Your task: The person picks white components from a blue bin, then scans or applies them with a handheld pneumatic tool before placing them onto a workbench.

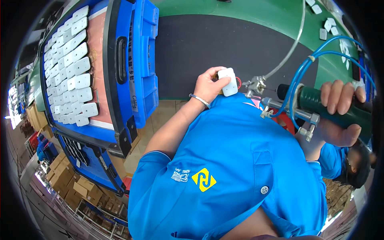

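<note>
My left hand (211, 83) pinches a white rounded rectangular casing (227, 82) between thumb and fingers, in front of my chest. The casing has small dark marks on its face. Beside it sits a metal valve fitting (256, 85), with a red ring partly visible between them. At the right, my right hand (341, 105) is wrapped round a dark green cylindrical tool (310, 99). Metal fittings (294, 111) and blue air hoses (298, 82) join this tool. Its far end is hidden by my hand and the dark picture rim.
A blue crate (144, 64) at left has rows of white casings (72, 68) on a pink sheet. Black matting (192, 44) covers the green bench (180, 9). Loose white casings (330, 25) lie at far right. Another person (354, 164) is at lower right; cardboard boxes (66, 176) stand lower left.
</note>
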Available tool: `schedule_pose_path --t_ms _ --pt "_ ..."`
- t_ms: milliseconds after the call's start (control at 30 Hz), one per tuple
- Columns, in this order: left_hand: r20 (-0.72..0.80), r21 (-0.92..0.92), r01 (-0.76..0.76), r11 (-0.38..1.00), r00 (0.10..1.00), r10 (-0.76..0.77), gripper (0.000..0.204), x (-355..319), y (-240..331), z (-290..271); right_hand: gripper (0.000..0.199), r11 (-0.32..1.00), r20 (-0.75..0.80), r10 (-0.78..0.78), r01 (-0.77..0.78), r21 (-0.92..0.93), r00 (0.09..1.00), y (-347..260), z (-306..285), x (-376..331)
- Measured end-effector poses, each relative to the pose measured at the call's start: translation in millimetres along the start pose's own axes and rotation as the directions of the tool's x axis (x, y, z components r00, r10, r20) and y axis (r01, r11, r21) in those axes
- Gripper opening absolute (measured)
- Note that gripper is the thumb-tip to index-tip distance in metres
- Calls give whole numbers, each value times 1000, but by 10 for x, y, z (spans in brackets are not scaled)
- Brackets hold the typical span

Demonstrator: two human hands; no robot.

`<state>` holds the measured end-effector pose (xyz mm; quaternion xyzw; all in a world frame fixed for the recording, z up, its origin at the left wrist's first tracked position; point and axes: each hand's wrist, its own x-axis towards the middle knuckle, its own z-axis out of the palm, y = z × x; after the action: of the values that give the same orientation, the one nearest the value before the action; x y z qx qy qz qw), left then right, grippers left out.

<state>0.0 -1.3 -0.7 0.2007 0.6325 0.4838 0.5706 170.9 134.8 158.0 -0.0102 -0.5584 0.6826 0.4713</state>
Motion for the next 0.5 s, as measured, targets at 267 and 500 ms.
schedule_pose_path --t_ms 267,500 --pt "20 -55 31 998 999 -30 32 16 68 103 54 999 57 48 -47 -18 997 28 6 -21" --pt "71 -40 75 996 995 -72 35 -22 166 125 52 998 74 57 -54 -38 996 50 28 -22"
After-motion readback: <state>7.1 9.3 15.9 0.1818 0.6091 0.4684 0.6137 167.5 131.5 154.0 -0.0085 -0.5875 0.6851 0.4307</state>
